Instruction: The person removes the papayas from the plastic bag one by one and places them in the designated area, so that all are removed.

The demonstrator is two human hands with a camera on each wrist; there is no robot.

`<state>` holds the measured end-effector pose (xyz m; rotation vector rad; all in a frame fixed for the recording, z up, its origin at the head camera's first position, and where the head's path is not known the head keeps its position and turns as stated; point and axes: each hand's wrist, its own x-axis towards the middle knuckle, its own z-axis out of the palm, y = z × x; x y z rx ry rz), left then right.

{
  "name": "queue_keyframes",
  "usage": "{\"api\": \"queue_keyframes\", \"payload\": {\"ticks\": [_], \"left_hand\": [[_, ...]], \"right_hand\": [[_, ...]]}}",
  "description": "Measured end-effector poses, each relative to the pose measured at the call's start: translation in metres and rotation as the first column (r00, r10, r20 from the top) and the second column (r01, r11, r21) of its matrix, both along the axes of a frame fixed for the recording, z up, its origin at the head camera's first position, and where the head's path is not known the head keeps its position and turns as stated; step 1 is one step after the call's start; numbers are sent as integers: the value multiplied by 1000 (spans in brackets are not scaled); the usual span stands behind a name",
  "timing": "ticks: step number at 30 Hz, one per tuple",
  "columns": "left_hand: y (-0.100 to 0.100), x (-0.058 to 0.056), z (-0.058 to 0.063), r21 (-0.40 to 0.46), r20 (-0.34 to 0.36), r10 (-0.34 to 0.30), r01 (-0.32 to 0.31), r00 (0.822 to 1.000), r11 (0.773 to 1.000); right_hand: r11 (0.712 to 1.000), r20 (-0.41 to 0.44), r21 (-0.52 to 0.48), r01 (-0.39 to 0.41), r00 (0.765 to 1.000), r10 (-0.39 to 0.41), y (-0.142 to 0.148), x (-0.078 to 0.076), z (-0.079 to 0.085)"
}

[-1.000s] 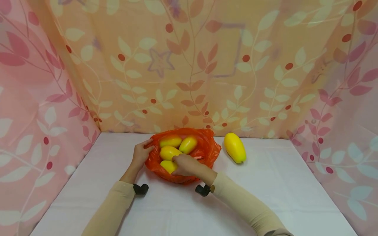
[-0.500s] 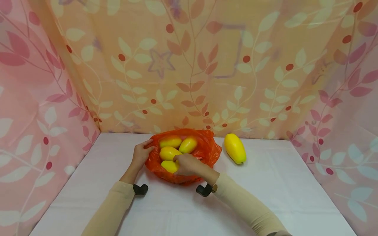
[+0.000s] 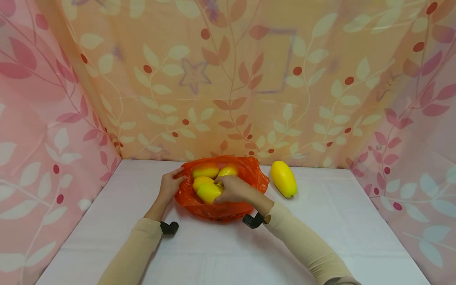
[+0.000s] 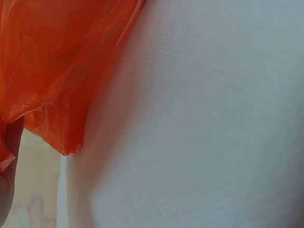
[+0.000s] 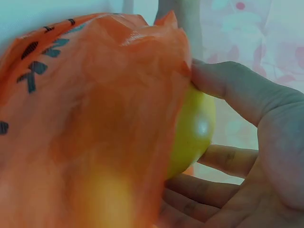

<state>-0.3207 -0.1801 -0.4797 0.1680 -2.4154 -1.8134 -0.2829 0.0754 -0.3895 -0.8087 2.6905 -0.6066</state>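
A red plastic bag (image 3: 217, 212) lies with its mouth wide, several yellow mangoes (image 3: 206, 170) inside. At the bag's left rim, my left hand (image 3: 170, 187) holds the plastic; the left wrist view shows the bag (image 4: 57, 66) with part of a finger behind it. My right hand (image 3: 235, 190) reaches over the front rim and grips the nearest mango (image 3: 209, 193) at its right end. In the right wrist view thumb and fingers curl round this mango (image 5: 195, 130), partly covered by the plastic. A longer yellow fruit (image 3: 283, 179), like a papaya, lies outside, right of the bag.
The table has a white cloth (image 3: 213, 257). A leaf-patterned curtain (image 3: 228, 79) rises close behind the bag, and pink leaf-patterned curtains (image 3: 32, 138) stand at both sides. Each wrist carries a small black camera mount (image 3: 169, 228).
My right hand has lifted the front mango and shifted it up and slightly right, so it overlaps the mango behind. The left hand keeps its place on the rim.
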Motion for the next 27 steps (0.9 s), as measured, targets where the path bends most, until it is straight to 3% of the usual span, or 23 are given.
{"api": "queue_keyframes", "payload": {"ticks": [10,27], "left_hand": [[-1,0,1,12,6,-3,2,1000,1000],[-1,1,1,-18,-9,3,-3,1000,1000]], "right_hand": [[995,32,-92,35,999,-32,13,-6,21],[993,-18,-61,99,995,-101,41,-15,45]]}}
